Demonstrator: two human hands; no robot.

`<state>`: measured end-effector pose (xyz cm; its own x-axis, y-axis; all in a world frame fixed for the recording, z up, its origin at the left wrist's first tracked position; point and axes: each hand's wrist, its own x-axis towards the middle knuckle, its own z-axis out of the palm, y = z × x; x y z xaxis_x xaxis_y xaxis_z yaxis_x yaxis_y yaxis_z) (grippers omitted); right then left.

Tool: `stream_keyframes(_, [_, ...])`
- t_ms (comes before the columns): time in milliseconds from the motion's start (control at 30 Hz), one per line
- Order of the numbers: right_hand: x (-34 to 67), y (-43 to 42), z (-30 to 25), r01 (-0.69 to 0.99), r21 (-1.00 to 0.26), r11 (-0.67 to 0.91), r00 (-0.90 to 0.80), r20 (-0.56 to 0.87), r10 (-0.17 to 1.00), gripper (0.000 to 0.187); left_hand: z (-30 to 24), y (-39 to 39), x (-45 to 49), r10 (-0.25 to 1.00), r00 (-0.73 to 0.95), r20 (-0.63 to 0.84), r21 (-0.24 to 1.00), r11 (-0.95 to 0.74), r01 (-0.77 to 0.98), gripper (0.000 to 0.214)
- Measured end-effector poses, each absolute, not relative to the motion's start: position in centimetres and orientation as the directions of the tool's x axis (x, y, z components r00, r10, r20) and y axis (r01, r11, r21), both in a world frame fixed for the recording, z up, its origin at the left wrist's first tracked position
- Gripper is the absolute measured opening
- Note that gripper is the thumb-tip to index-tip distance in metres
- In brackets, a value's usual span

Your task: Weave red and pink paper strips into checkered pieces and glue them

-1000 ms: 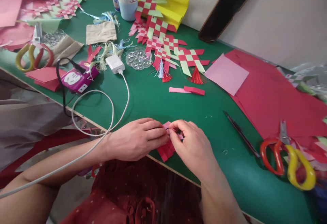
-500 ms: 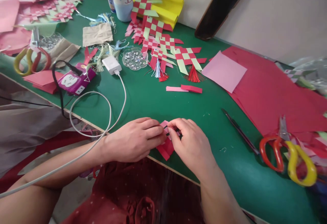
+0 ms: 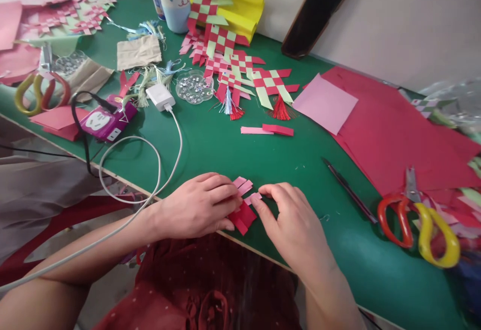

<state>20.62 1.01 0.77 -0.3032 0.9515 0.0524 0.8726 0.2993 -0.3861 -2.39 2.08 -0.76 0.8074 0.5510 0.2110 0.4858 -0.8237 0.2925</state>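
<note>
Near the table's front edge lies a small piece of red and pink paper strips (image 3: 242, 218), partly hidden under my fingers. My left hand (image 3: 205, 204) holds it from the left, with bent fingers over the top and the thumb at the lower edge. Pink strip ends (image 3: 243, 184) stick out beyond those fingertips. At the right side, my right hand (image 3: 291, 214) has its thumb and index finger at the end of a short pink strip (image 3: 253, 198). Farther back lie two loose strips, one pink (image 3: 256, 130) and one red (image 3: 280, 130).
Woven paper fish (image 3: 272, 81) with tassels lie at the back, beside a dish of beads (image 3: 194, 87). Scissors (image 3: 417, 214), a pen (image 3: 349, 189) and red sheets (image 3: 398, 129) are on the right. A white cable (image 3: 158, 169) crosses my left forearm.
My right hand has shifted slightly right and down, uncovering the pink strip ends. A dark gap between the strips no longer shows. My left hand stays on the paper; the view has shifted slightly.
</note>
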Motion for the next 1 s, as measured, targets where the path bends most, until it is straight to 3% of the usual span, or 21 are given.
stream_keyframes(167, [20.0,0.9,0.6,0.881,-0.37,0.295,-0.31,0.021,0.951,0.014,-1.0,1.7,-1.6,0.594,0.761,0.262,0.279,-0.801,0.529,0.021])
stream_keyframes(333, [19.9,1.1,0.5,0.867,-0.383,0.318,-0.331,0.034,0.943,0.011,-0.9,1.7,-1.6,0.613,0.742,0.271,0.328,-0.783,0.528,0.027])
stream_keyframes(733, [19.6,1.6,0.3,0.868,-0.368,0.332,-0.34,0.046,0.939,0.013,-1.2,1.7,-2.0,0.589,0.771,0.242,0.271,-0.804,0.529,0.026])
stream_keyframes(1000, [20.2,2.1,0.5,0.873,-0.359,0.331,-0.323,0.084,0.943,0.014,-0.9,1.3,-0.1,0.644,0.721,0.255,0.208,-0.765,0.609,0.026])
